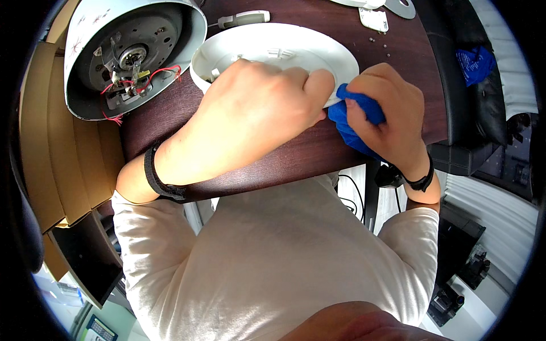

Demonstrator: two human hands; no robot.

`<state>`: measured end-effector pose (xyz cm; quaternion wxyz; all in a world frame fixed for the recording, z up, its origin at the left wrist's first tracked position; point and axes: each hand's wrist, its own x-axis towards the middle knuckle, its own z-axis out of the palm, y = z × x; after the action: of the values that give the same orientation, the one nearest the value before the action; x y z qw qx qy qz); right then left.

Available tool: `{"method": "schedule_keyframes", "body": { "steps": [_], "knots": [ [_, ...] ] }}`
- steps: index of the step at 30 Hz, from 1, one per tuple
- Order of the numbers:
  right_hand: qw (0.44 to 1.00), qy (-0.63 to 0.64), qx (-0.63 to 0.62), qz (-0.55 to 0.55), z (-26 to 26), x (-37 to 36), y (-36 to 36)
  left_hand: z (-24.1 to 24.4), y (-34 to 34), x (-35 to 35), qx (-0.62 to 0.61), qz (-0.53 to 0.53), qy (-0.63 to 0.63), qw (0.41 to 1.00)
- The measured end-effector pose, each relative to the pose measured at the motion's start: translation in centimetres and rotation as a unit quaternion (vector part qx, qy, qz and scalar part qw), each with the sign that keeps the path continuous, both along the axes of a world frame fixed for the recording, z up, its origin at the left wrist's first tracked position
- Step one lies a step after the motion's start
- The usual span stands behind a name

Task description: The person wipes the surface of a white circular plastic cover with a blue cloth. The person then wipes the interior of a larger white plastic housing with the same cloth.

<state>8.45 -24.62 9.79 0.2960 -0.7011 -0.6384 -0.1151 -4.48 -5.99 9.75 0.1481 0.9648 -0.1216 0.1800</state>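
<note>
A white plastic oval cover [315, 42], hollow side up, is tilted at the table's front part. My left hand [264, 93] reaches across it with curled fingers and grips its near rim; the fingertips are mostly hidden. In my right hand [388, 106] is a bunched blue cloth [354, 111], pinched against the cover's right rim. Left of the cover lies a white appliance housing [136, 8], likely a rice cooker's, on its side. Its open underside shows a metal plate [160, 55] and loose red wires [149, 79].
Behind the cover lies a grey-handled screwdriver [245, 19]. Several small screws [379, 42] and a white plastic piece [374, 19] are at the back right of the dark wooden table [409, 85]. A cardboard box [72, 162] stands left; another blue cloth [475, 66] rests on black seating [448, 55].
</note>
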Motion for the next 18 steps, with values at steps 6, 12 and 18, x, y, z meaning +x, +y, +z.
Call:
{"method": "schedule_keyframes", "body": {
  "steps": [6,12,18],
  "knots": [
    [0.996,-0.083,-0.034,-0.001,0.5,-0.4,-0.2,0.1,0.1,0.1,-0.019,0.000,-0.014,1.000],
    [0.995,-0.091,-0.039,-0.005,0.8,-1.9,0.7,-0.2,0.1,0.1,0.015,0.007,0.001,1.000],
    [0.990,-0.138,-0.031,-0.023,1.0,-1.7,0.3,-0.2,0.1,0.0,0.008,0.006,0.009,1.000]
  ]
}}
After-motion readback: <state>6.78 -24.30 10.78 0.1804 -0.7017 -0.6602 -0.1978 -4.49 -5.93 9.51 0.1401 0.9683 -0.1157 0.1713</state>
